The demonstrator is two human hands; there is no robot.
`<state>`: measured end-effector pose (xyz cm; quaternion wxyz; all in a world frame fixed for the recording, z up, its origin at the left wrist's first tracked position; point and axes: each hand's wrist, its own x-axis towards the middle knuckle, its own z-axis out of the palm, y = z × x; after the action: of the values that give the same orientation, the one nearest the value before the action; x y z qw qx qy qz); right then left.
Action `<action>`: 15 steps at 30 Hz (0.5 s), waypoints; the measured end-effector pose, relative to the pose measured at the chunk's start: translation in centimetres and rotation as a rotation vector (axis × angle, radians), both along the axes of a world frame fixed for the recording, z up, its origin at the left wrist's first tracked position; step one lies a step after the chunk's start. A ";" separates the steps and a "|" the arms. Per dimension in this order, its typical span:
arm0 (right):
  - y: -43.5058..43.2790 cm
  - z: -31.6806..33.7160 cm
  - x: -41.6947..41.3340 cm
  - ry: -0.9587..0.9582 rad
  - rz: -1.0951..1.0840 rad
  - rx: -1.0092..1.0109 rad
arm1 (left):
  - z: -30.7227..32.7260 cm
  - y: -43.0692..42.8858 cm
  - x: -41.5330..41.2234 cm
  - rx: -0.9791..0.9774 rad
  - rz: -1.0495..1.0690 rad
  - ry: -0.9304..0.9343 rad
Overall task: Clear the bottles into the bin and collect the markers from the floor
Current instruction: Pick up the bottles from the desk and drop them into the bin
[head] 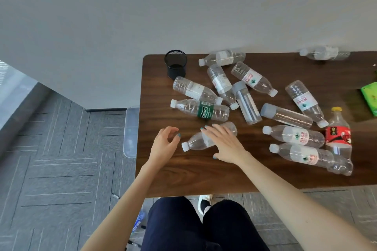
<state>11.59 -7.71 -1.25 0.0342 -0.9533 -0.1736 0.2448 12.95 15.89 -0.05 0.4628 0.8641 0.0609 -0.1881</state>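
Right hand (224,142) flat on bottle (195,142); left hand (163,144) half-curled (empty) — mesh cup (175,66) upright

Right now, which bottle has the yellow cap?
The bottle with the red label, on the right side of the table. Its cap is yellow; the other bottles have white or grey caps.

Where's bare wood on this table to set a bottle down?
Bare: the table along its near edge, below the right hand; the left edge between mesh cup and left hand; far right, between the lone bottle and green packet. Crowded: the middle, where bottles overlap.
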 end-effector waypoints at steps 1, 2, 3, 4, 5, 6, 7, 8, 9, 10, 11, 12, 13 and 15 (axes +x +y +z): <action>0.0 -0.5 -0.4 -0.024 0.004 -0.011 | 0.0 -0.2 -0.3 0.000 0.006 0.001; 0.0 -0.9 -0.7 -0.047 0.000 -0.019 | -0.1 -0.4 -0.5 -0.001 0.012 0.003; -0.1 -1.4 -1.1 -0.058 -0.010 -0.019 | -0.1 -0.6 -0.8 -0.004 0.019 0.010; -0.4 -1.8 -1.4 -0.058 -0.031 -0.005 | -0.2 -0.9 -1.0 -0.007 0.025 0.020; -0.6 -2.2 -1.8 -0.050 -0.056 0.020 | -0.3 -1.2 -1.2 -0.005 0.029 0.030; -0.9 -2.4 -2.1 -0.042 -0.081 0.050 | -0.3 -1.6 -1.4 0.002 0.033 0.037; -1.2 -2.4 -2.4 -0.037 -0.104 0.085 | -0.4 -2.0 -1.5 0.012 0.035 0.042; -1.6 -2.4 -2.6 -0.035 -0.133 0.123 | -0.5 -2.4 -1.7 0.020 0.039 0.048; -2.0 -2.1 -2.7 -0.044 -0.171 0.162 | -0.6 -2.8 -1.9 0.023 0.044 0.056; -2.6 -1.7 -2.7 -0.063 -0.216 0.198 | -0.7 -3.2 -1.9 0.024 0.052 0.061; -3.2 -1.2 -2.6 -0.085 -0.264 0.227 | -0.7 -3.8 -1.9 0.024 0.056 0.061; -3.9 -0.6 -2.3 -0.110 -0.312 0.249 | -0.6 -4.4 -1.8 0.026 0.057 0.057; -4.6 0.0 -2.1 -0.135 -0.353 0.261 | -0.5 -5.1 -1.6 0.033 0.053 0.050; -6.2 1.1 -1.6 -0.179 -0.424 0.275 | -0.3 -6.6 -1.0 0.060 0.022 0.023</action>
<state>9.97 -13.94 -0.18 0.1983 -0.9726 -0.0038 0.1211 12.00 9.30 -0.34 0.4378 0.8747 0.0816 -0.1911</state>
